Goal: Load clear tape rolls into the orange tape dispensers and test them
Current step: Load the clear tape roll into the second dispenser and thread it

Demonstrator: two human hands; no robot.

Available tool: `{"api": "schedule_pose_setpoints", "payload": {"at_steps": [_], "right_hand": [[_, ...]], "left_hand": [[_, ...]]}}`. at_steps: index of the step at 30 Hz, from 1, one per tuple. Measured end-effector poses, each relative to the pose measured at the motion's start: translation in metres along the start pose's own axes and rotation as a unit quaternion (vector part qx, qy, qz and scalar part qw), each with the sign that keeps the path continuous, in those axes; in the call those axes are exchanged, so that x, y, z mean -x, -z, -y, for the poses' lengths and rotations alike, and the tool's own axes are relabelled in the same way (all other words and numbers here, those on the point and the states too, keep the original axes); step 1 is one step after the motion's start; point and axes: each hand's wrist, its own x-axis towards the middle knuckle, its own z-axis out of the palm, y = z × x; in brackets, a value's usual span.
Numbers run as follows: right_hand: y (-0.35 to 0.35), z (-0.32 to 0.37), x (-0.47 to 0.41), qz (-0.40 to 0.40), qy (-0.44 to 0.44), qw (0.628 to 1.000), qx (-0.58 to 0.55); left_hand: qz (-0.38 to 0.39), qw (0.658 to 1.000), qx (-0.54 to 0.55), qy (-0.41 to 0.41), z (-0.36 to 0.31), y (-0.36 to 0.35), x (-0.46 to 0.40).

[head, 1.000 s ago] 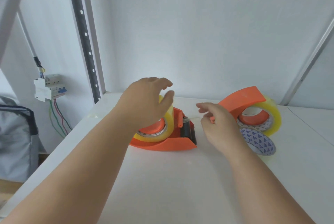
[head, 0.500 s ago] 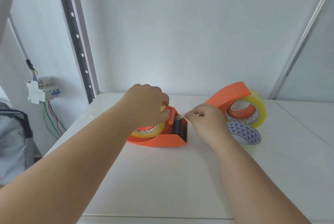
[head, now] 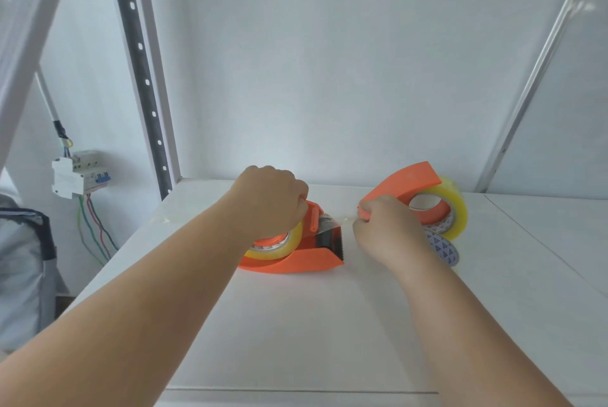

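Observation:
An orange tape dispenser lies on its side on the white table, with a yellowish clear tape roll seated in it. My left hand grips the top of that roll and dispenser. My right hand pinches the free end of the clear tape strip, which is stretched from the roller past the serrated cutter. A second orange dispenser with its own clear roll stands upright at the right, just behind my right hand.
A flat tape roll with a blue triangle pattern lies under the right dispenser. A perforated metal post rises at the table's back left, with a breaker box and wires on the wall. A grey bag sits at far left.
My left hand came down and closed on the roll. My right hand took hold of the tape end and drew it rightward, away from the cutter.

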Motion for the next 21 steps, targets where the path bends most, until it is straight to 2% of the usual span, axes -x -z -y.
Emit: {"api": "schedule_pose_setpoints", "payload": {"at_steps": [4, 8, 17, 21], "right_hand": [[-0.001, 0.014, 0.004, -0.039, 0.068, 0.997, 0.006], [-0.017, 0.021, 0.002, -0.036, 0.114, 0.989, 0.088], [-0.015, 0.020, -0.010, -0.006, 0.115, 0.988, 0.107], [-0.013, 0.017, -0.008, 0.030, 0.094, 0.994, 0.055]], "left_hand": [[-0.023, 0.999, -0.024, -0.006, -0.005, -0.006, 0.001], [-0.021, 0.999, -0.034, -0.005, -0.009, -0.005, 0.000], [-0.007, 0.997, -0.077, -0.012, -0.012, -0.006, 0.000], [-0.009, 0.998, -0.061, -0.021, -0.008, -0.001, 0.002]]}}
